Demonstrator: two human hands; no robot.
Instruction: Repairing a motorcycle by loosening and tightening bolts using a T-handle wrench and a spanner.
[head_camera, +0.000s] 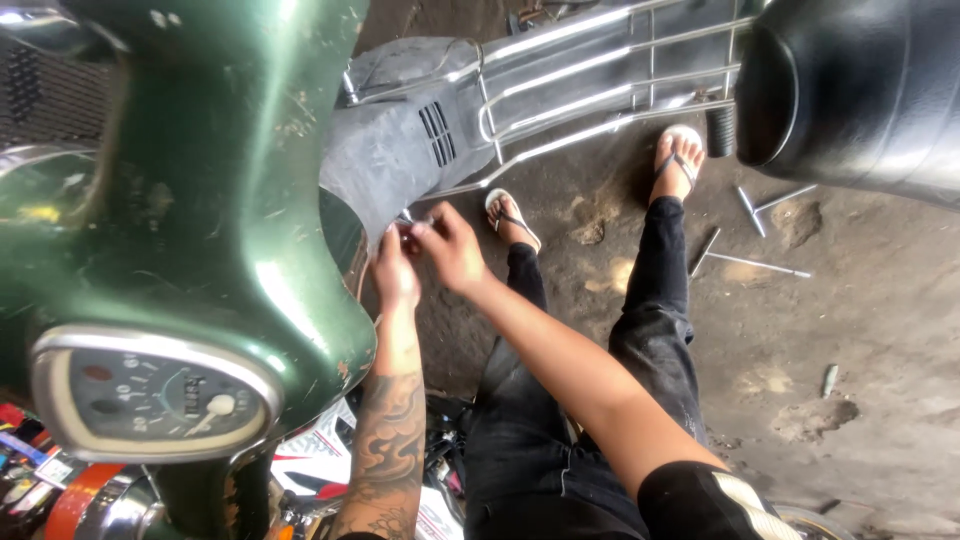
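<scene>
Where both hands (425, 255) meet, matte grey fairing (385, 160) (perhaps plastic).

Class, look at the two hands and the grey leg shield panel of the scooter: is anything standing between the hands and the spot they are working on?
Nothing visible does. The left hand and right hand already meet at the lower edge of the grey panel, fingertips pinched on something too small to identify. The green headlight housing sits beside them, not between.

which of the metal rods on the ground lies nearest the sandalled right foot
The T-shaped rod, just right of the right foot below the black seat. The long thin rods lie lower, beside the person's shin.
</scene>
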